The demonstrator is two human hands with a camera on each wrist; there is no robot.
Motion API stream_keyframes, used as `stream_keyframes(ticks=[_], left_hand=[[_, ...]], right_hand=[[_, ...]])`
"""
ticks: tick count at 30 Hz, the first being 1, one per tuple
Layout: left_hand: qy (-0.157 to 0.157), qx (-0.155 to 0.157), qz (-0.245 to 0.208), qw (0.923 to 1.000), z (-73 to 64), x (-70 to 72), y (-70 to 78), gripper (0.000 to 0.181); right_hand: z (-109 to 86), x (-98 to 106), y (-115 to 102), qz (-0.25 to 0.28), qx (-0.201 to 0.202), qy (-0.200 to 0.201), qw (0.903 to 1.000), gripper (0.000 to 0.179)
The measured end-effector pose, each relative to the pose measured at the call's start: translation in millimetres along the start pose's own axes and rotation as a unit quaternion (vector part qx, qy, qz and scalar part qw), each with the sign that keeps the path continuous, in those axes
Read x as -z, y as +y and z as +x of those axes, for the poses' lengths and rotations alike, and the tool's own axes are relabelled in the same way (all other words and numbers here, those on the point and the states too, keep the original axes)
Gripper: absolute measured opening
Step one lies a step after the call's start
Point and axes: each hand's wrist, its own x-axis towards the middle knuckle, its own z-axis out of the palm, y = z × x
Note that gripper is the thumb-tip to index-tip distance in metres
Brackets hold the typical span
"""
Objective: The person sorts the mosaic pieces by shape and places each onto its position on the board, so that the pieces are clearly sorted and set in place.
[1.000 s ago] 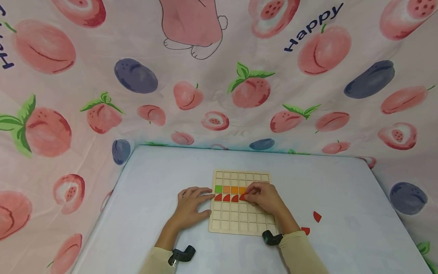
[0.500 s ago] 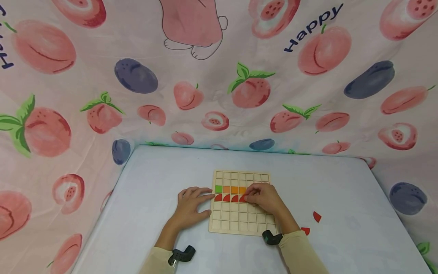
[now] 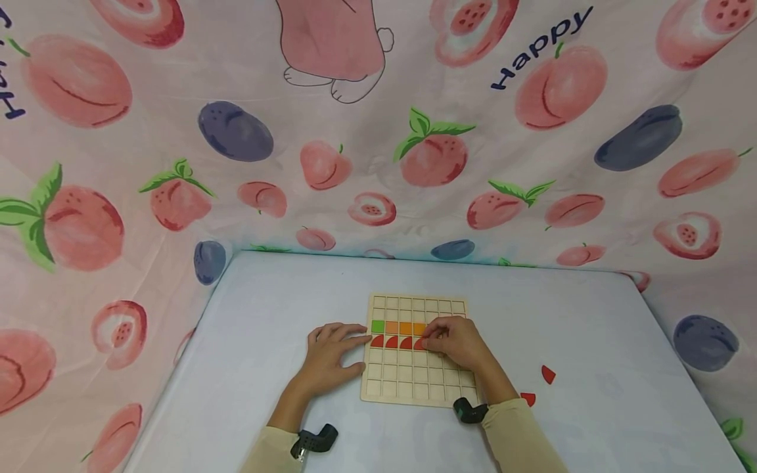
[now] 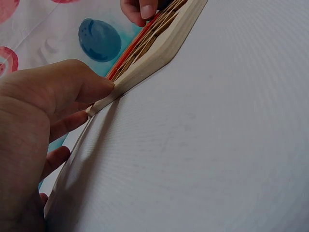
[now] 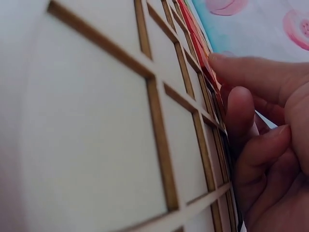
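A pale wooden grid board point(image 3: 414, 374) lies on the white table. One of its rows holds a green square point(image 3: 378, 326) and several orange squares point(image 3: 405, 328); the row just below holds red quarter-circle pieces point(image 3: 391, 341). At the fourth cell of that red row, my right hand point(image 3: 458, 338) pinches a red quarter-circle piece point(image 3: 418, 343), partly hidden by the fingers. My left hand point(image 3: 331, 355) rests at the board's left edge with fingers spread. In the left wrist view, the left thumb point(image 4: 99, 87) touches the board's rim.
Two loose red pieces lie on the table right of the board, one farther out point(image 3: 549, 374) and one beside the right forearm point(image 3: 528, 399). A fruit-printed cloth point(image 3: 367, 131) hangs behind the table. Each wrist wears a black camera mount.
The red piece at my right fingertips has gone from slightly tilted to lying flatter in its cell, the right fingers shifting only a little. My left hand and the board have stayed still.
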Motion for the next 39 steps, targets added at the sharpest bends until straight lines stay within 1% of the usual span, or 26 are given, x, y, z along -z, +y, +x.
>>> stream_keyframes(ticks=[4,10,19,29,39], left_hand=[[-0.012,0.007,0.002,0.9999,0.4,-0.6,-1.2,0.051],[0.001,0.002,0.010,0.9999,-0.1,-0.8,0.5,0.051],[0.007,0.002,0.008,0.9999,-0.3,-1.4,0.7,0.051],[-0.004,0.003,0.005,1.0000,0.1,-1.2,-0.9,0.051],[0.013,-0.004,0.008,0.9999,-0.1,-1.9,0.4,0.050]], right_hand=[[-1.3,2.3,0.1,-0.007,0.003,-0.004,1.0000,0.015],[-2.6,3.9,0.0,-0.007,0.008,-0.009,0.9999,0.022],[-3.8,3.5,-2.9,-0.008,0.010,-0.005,0.9999,0.020],[-3.4,3.8,-2.8,-0.021,0.009,-0.006,0.9997,0.020],[-2.4,3.3,-1.9,-0.036,0.009,-0.004,0.9993,0.020]])
